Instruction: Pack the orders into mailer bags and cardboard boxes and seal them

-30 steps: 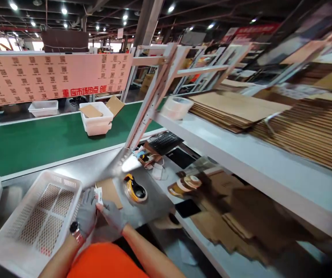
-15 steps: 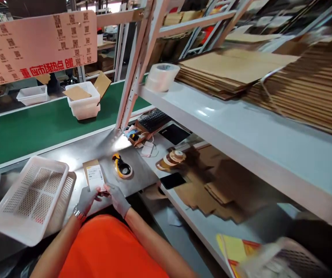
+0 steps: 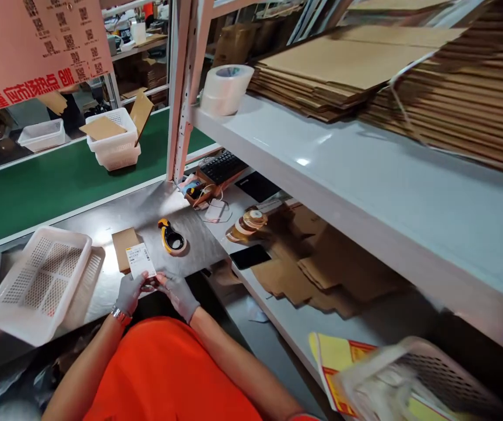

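Note:
Both of my hands wear grey gloves and meet at the near edge of the steel table (image 3: 155,210). My left hand (image 3: 129,292) pinches the lower edge of a white printed label (image 3: 140,261), and my right hand (image 3: 177,292) closes on the same label from the right. The label rests partly on a small brown cardboard piece (image 3: 123,243) lying on the table. A yellow and black tape dispenser (image 3: 171,238) sits just beyond my right hand. An empty white perforated basket (image 3: 36,280) stands to the left of my left hand.
A green conveyor belt (image 3: 58,187) runs behind the table, carrying white bins (image 3: 113,146) with cardboard. To the right, a white shelf (image 3: 343,169) holds a tape roll (image 3: 225,88) and stacked flat cartons (image 3: 365,64). Below it lie a keyboard (image 3: 221,167), tape rolls, a black phone (image 3: 250,256) and cardboard scraps.
My view has tilted down and to the right. My hands have brought the label down flat over the cardboard piece and hold its lower edge.

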Demonstrator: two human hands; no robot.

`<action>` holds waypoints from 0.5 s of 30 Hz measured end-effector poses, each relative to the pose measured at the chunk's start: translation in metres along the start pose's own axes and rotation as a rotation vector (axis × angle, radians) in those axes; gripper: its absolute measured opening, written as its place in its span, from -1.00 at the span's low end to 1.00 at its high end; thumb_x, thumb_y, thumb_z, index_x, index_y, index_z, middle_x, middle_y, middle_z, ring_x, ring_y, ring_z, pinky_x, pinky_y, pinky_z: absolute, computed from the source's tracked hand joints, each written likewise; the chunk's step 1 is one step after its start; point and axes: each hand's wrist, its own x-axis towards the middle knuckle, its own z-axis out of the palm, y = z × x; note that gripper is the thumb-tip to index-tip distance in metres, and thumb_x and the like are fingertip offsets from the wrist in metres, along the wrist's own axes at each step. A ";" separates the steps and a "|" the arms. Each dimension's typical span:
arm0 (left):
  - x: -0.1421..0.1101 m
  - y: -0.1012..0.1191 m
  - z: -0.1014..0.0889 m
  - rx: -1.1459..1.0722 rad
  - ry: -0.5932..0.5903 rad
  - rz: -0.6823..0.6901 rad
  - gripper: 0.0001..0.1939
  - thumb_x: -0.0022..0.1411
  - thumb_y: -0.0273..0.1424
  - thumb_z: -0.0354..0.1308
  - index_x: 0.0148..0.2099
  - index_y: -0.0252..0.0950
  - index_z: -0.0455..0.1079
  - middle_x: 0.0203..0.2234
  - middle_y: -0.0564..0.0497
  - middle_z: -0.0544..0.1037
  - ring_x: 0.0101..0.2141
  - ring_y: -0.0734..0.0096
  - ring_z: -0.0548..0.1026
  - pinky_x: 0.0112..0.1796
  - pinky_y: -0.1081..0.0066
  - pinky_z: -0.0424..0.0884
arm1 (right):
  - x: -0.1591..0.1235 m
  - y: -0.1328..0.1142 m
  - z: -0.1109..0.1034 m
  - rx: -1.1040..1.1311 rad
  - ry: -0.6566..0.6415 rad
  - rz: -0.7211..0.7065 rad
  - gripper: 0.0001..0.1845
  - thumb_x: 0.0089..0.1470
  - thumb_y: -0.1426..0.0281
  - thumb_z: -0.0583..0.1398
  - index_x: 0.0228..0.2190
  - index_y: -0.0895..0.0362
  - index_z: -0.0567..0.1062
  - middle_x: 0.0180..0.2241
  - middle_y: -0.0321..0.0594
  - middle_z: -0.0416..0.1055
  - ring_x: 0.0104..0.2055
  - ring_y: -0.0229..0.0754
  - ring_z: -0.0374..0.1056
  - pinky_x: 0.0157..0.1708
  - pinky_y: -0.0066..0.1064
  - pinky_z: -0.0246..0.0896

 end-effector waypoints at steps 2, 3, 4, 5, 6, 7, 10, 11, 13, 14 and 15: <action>-0.004 -0.005 0.006 0.007 -0.006 -0.004 -0.53 0.12 -0.21 0.60 -0.05 -0.45 0.65 -0.15 -0.33 0.80 -0.14 -0.03 0.80 -0.25 0.22 0.78 | -0.007 -0.001 -0.006 0.019 0.024 0.006 -0.44 -0.09 -0.11 0.59 -0.25 0.04 0.73 -0.21 -0.16 0.70 -0.09 0.04 0.61 0.15 0.00 0.50; -0.006 -0.007 0.008 0.010 -0.013 -0.005 -0.52 0.12 -0.21 0.60 -0.05 -0.44 0.65 -0.14 -0.33 0.80 -0.13 -0.03 0.80 -0.23 0.20 0.79 | -0.011 -0.002 -0.009 0.034 0.031 0.014 -0.47 -0.09 -0.09 0.59 -0.25 0.03 0.72 -0.21 -0.17 0.70 -0.09 0.03 0.61 0.14 -0.01 0.50; -0.008 -0.009 0.011 0.010 -0.018 -0.004 -0.52 0.12 -0.20 0.60 -0.04 -0.44 0.66 -0.13 -0.33 0.80 -0.12 -0.04 0.80 -0.22 0.19 0.79 | -0.015 -0.003 -0.012 0.044 0.031 0.014 -0.49 -0.08 -0.07 0.59 -0.26 0.02 0.72 -0.21 -0.18 0.70 -0.08 0.03 0.61 0.13 -0.03 0.50; -0.010 -0.010 0.013 0.008 -0.020 -0.002 -0.52 0.11 -0.20 0.60 -0.05 -0.43 0.66 -0.11 -0.34 0.80 -0.11 -0.05 0.80 -0.22 0.17 0.79 | -0.019 -0.004 -0.015 0.055 0.027 0.014 -0.50 -0.06 -0.06 0.59 -0.26 0.02 0.72 -0.19 -0.18 0.70 -0.07 0.03 0.61 0.13 -0.04 0.50; -0.011 -0.012 0.015 0.005 -0.022 -0.001 -0.52 0.10 -0.20 0.60 -0.05 -0.43 0.66 -0.10 -0.34 0.80 -0.10 -0.06 0.80 -0.22 0.17 0.79 | -0.022 -0.005 -0.017 0.065 0.022 0.017 -0.51 -0.06 -0.06 0.59 -0.25 0.02 0.72 -0.17 -0.18 0.70 -0.06 0.03 0.61 0.13 -0.04 0.50; -0.012 -0.014 0.017 0.004 -0.022 -0.001 -0.53 0.10 -0.20 0.60 -0.07 -0.42 0.66 -0.08 -0.35 0.79 -0.09 -0.07 0.80 -0.21 0.17 0.79 | -0.025 -0.005 -0.020 0.072 0.020 0.020 -0.51 -0.06 -0.05 0.60 -0.25 0.02 0.72 -0.17 -0.18 0.70 -0.05 0.02 0.61 0.14 -0.04 0.50; -0.015 -0.021 0.020 0.001 -0.024 -0.008 -0.56 0.09 -0.20 0.61 -0.10 -0.39 0.66 -0.08 -0.32 0.80 -0.06 -0.06 0.79 -0.18 0.19 0.79 | -0.030 -0.005 -0.027 0.067 0.020 0.029 -0.51 -0.06 -0.04 0.60 -0.24 0.03 0.72 -0.16 -0.16 0.70 -0.04 0.04 0.61 0.16 -0.02 0.49; -0.016 -0.024 0.021 0.000 -0.029 -0.009 -0.55 0.08 -0.19 0.61 -0.09 -0.38 0.67 -0.08 -0.31 0.80 -0.06 -0.05 0.79 -0.17 0.20 0.78 | -0.031 -0.005 -0.029 0.058 0.022 0.029 -0.51 -0.07 -0.03 0.59 -0.25 0.03 0.72 -0.17 -0.15 0.70 -0.04 0.04 0.61 0.16 -0.02 0.49; -0.017 -0.029 0.021 0.003 -0.040 -0.002 -0.52 0.09 -0.16 0.61 -0.05 -0.38 0.68 -0.08 -0.30 0.81 -0.09 -0.04 0.80 -0.19 0.21 0.78 | -0.032 -0.003 -0.033 0.040 0.028 0.020 -0.52 -0.07 -0.05 0.58 -0.27 0.03 0.71 -0.18 -0.14 0.69 -0.04 0.07 0.61 0.16 0.01 0.50; -0.018 -0.031 0.022 0.008 -0.049 -0.001 -0.50 0.10 -0.15 0.60 -0.03 -0.39 0.68 -0.08 -0.30 0.81 -0.10 -0.05 0.80 -0.20 0.21 0.77 | -0.033 -0.002 -0.035 0.035 0.028 0.019 -0.51 -0.07 -0.06 0.58 -0.28 0.02 0.71 -0.19 -0.14 0.69 -0.04 0.07 0.61 0.16 0.02 0.50; -0.019 -0.032 0.022 0.015 -0.056 0.001 -0.48 0.10 -0.13 0.60 -0.02 -0.39 0.68 -0.08 -0.31 0.81 -0.11 -0.05 0.80 -0.20 0.20 0.77 | -0.034 -0.001 -0.036 0.035 0.026 0.017 -0.51 -0.07 -0.07 0.57 -0.29 0.02 0.71 -0.19 -0.14 0.70 -0.04 0.08 0.61 0.16 0.02 0.50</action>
